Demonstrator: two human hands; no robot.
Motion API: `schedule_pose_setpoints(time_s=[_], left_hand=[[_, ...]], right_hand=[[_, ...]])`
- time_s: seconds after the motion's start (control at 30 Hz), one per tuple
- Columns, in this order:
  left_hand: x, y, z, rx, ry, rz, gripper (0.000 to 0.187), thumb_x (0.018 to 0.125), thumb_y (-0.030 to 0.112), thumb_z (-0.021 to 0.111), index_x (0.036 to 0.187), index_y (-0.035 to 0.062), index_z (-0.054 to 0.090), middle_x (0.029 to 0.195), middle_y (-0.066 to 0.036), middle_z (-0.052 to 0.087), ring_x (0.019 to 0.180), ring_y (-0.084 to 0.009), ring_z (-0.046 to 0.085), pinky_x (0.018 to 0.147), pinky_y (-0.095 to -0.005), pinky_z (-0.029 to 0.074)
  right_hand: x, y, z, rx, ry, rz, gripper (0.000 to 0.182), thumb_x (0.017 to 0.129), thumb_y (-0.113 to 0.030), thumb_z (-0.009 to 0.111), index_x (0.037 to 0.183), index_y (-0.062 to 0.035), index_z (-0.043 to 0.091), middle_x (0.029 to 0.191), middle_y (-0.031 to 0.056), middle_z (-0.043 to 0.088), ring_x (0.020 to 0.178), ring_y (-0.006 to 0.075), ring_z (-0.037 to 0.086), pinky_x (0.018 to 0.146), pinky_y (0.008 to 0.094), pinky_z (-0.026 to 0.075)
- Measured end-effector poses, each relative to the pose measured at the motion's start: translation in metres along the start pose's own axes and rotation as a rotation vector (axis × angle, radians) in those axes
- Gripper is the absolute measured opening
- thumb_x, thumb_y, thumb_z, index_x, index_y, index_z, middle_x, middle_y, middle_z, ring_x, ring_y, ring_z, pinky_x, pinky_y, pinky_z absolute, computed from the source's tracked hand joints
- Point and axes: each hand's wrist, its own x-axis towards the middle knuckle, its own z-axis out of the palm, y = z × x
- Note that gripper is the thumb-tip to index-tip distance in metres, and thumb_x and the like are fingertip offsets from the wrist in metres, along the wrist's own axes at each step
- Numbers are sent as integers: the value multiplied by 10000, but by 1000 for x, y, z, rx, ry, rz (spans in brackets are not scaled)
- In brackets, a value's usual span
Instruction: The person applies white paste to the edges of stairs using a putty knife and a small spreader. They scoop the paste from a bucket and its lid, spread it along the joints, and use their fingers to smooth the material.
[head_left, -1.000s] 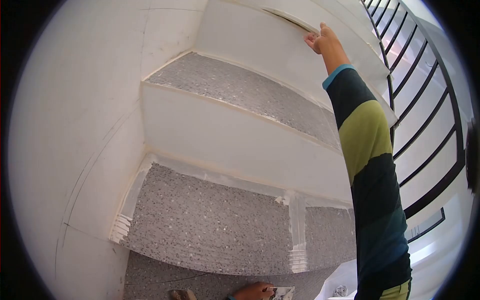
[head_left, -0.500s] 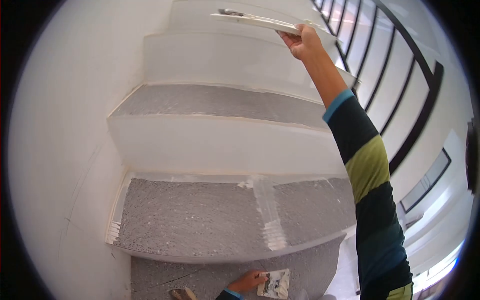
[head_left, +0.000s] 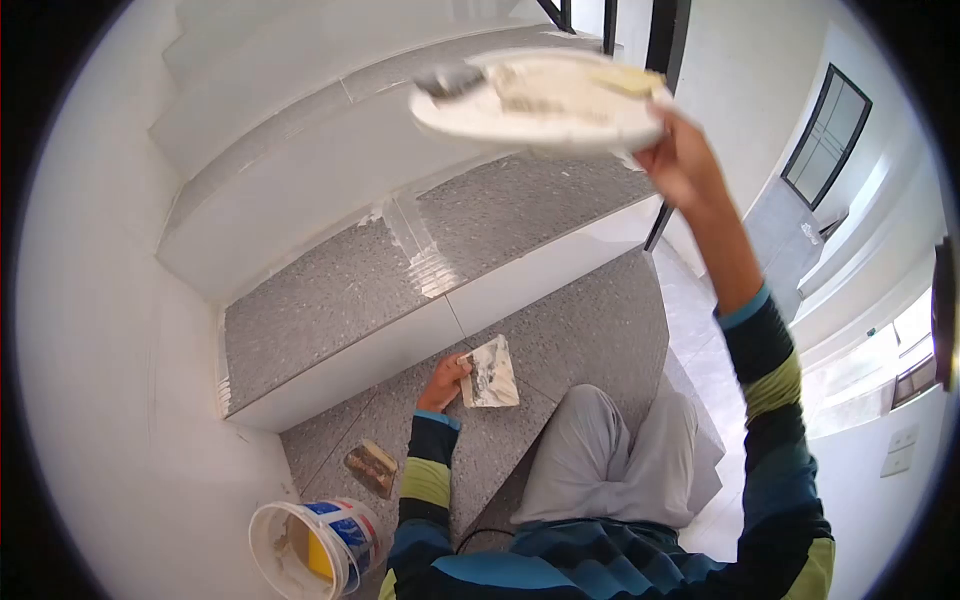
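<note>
My right hand is raised at the upper right, its fingers closed on the rim of a white oval plate. Pale paste lies on the plate, with a blurred dark and metallic tool at its left end. Lower down, my left hand grips the left edge of a flat, square, paste-smeared scraper above the grey speckled step. White paste strips mark the joint on the step above.
A white bucket with something yellow inside stands at the lower left by the wall. Next to it a brown-faced block lies on the step. My bent knees are at lower centre. Dark railing posts rise at the upper right.
The view has tilted down and turned, bringing in the bucket and my knees. The plate now shows its top face and is nearer; both hands still hold their things.
</note>
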Motion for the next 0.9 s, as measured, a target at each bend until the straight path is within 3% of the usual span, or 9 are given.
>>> schedule_pose_setpoints(time_s=[0.1,0.17,0.37,0.53,0.6,0.67,0.73,0.83,0.9], left_hand=[[-5,8,19,-170,53,95,464,797,183,559,1183,-54,457,1078,-130,568,954,-216,576,848,-316,451],[-11,23,35,-176,-13,119,518,791,204,561,1205,-72,416,1131,-158,540,1010,-241,560,895,-338,436],[-25,39,97,-145,222,278,555,815,242,566,1223,-85,379,1158,-171,518,1042,-249,543,910,-349,426],[-22,58,140,-47,269,289,480,859,243,528,1193,-81,410,1130,-167,532,1033,-239,545,878,-338,448],[-16,73,173,-182,334,393,422,872,230,500,1170,-65,446,1122,-146,542,1018,-223,551,863,-339,455],[-7,66,177,-275,402,420,408,886,249,474,1172,-40,448,1114,-124,548,996,-211,561,833,-335,468],[5,59,179,-450,452,454,334,909,261,426,1147,31,472,1070,-67,563,916,-171,575,762,-329,485],[30,66,211,-470,506,507,334,908,270,417,1159,54,458,1088,-59,547,933,-161,554,813,-340,474],[46,70,226,-490,525,532,346,910,276,410,1177,59,444,1111,-55,531,967,-157,532,858,-356,449]], right_hand=[[-43,40,-39,41,114,71,330,847,-180,528,1114,-1,452,1041,106,564,929,176,577,772,295,507],[-57,65,-57,3,180,64,320,839,-161,535,1106,-17,436,1029,108,559,901,196,583,738,332,517],[-86,123,-66,126,320,127,363,834,-146,548,1136,-30,384,1031,116,537,884,218,583,733,345,519],[-90,140,-81,136,208,213,430,837,-155,558,1171,12,345,1098,161,495,928,256,574,747,356,524],[-94,106,-93,-282,-9,571,438,840,-239,572,1147,27,410,1106,170,491,928,219,574,721,316,520],[-77,89,-123,-842,35,530,455,810,-294,607,1087,46,486,1077,188,510,917,227,579,717,323,503],[-62,88,-145,-1338,323,-229,486,766,-331,632,1061,38,520,1035,199,533,912,273,574,753,347,475],[-20,73,-134,-1314,207,-375,469,729,-305,656,1045,22,540,1017,202,543,929,324,558,806,370,444],[4,69,-117,-1742,-7,-102,473,701,-300,681,1037,9,557,1032,201,551,952,317,556,794,367,447]])
